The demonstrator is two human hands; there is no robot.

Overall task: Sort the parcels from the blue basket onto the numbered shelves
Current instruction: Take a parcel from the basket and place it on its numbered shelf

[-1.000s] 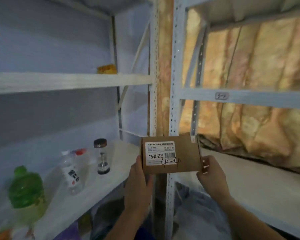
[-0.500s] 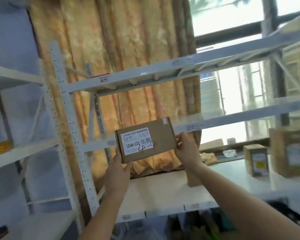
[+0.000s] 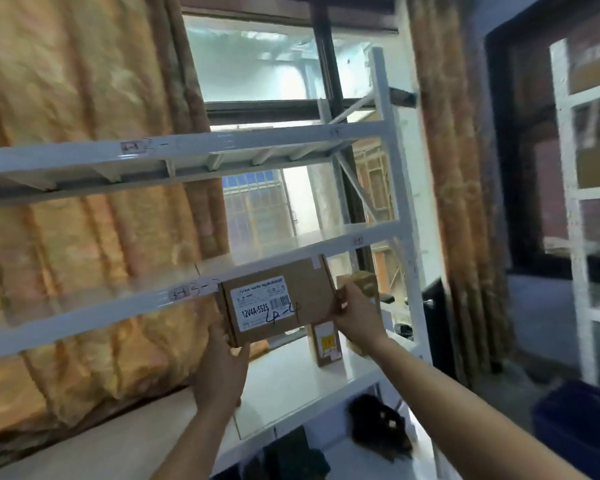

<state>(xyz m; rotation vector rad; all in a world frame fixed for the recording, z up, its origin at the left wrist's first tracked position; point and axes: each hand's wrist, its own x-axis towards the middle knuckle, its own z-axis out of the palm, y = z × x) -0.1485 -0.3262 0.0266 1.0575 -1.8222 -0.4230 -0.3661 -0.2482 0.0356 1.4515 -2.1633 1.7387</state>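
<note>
Two hands hold one brown cardboard parcel (image 3: 279, 301) up in front of the white metal shelving (image 3: 274, 140), its labelled face turned toward the camera. The left hand (image 3: 220, 370) grips the lower left corner, fingers curled behind the box and thumb on the near face; the right hand (image 3: 357, 315) clasps the right edge, fingers wrapped around it. The white printed label (image 3: 260, 303) reads 12V4A-5525, and beside it is a handwritten mark (image 3: 283, 311) that looks like "4-4", though the strokes are loose.

The parcel hangs level with the rail of the middle shelf (image 3: 94, 315), touching nothing but the hands. A small tag (image 3: 180, 293) on that rail sits just left of the box, another tag (image 3: 131, 146) is on the upper rail, and a third (image 3: 358, 241) is further right; all are too blurred to read. On the lower shelf (image 3: 291, 379), behind and below the parcel, stands a narrow upright box (image 3: 324, 342), with another carton (image 3: 361, 285) partly hidden behind the right hand. A blue basket (image 3: 582, 420) sits on the floor at the near right.

The step in hand appears to be matching: the parcel is out of the basket and is being carried along the racks while its code is checked against the shelf tags. The next move calls for finding the tag that agrees with the handwriting, then lifting the box over that rail and setting it flat, clear of boxes already there.
</note>
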